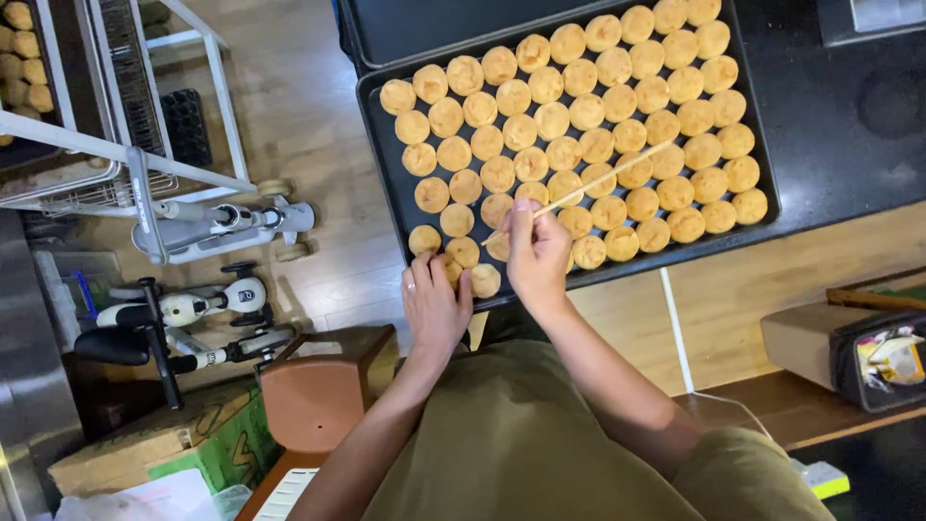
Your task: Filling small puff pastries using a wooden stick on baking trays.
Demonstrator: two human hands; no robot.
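A black baking tray (378, 145) holds several rows of round golden pastries (579, 111). My right hand (536, 256) pinches a thin wooden stick (603, 178) that slants up and to the right across the pastries, its lower tip near a pastry at the tray's front edge. My left hand (434, 304) rests on the tray's near left corner, fingers on a pastry (484, 280) there. Both forearms reach in from below, over an olive-green garment.
A second dark tray (434, 24) lies behind the first on a black counter (849, 125). A metal rack (116, 145) with more pastries stands at left above small wheeled toys (183, 309). A brown box (323, 391) and cardboard (164, 439) sit below.
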